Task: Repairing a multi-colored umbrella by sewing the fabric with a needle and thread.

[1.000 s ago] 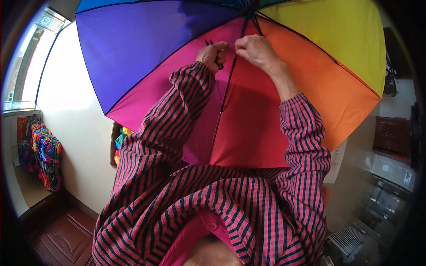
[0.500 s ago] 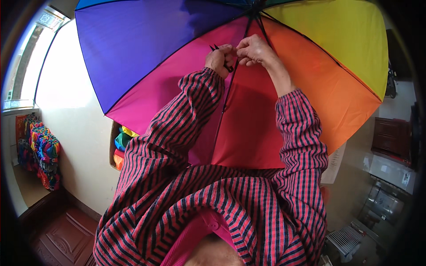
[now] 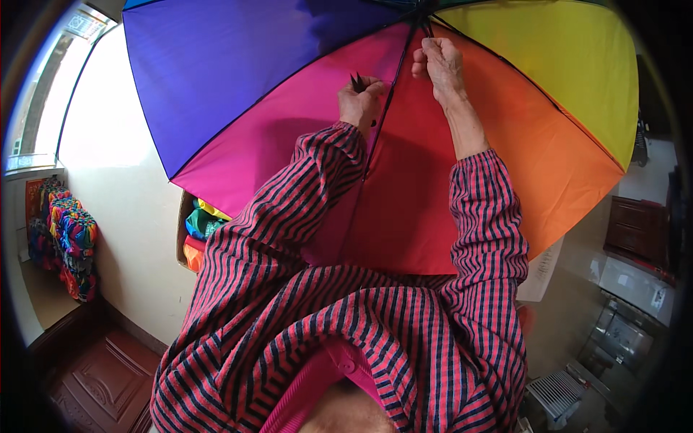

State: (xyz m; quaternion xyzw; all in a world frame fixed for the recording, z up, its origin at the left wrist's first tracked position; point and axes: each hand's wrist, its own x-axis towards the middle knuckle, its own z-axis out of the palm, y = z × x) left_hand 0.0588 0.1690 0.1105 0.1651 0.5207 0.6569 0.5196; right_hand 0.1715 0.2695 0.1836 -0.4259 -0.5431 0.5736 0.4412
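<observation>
A rainbow-coloured umbrella (image 3: 415, 191) is spread open before me, its inner side and thin dark ribs (image 3: 393, 90) facing me. My left hand (image 3: 359, 107) is closed around small black thread snips (image 3: 357, 84), whose two pointed tips stick up past the fingers. It is in front of the pink panel, just left of the rib between pink and red. My right hand (image 3: 444, 66) is raised higher, near the hub (image 3: 421, 9) where the ribs meet. Its thumb and fingertips are pinched together; whatever is between them is too small to make out.
At the left, a bundle of folded multicoloured cloth (image 3: 72, 234) is beside the pale wall. A box (image 3: 182, 231) with bright fabric pieces shows behind my left sleeve. A dark red carved wooden panel (image 3: 108, 375) is at lower left, a metal rack (image 3: 556, 393) at lower right.
My hands were close together at the rib. Now my right hand has moved up and right toward the hub, while the left stays near the rib, snips turned more upright.
</observation>
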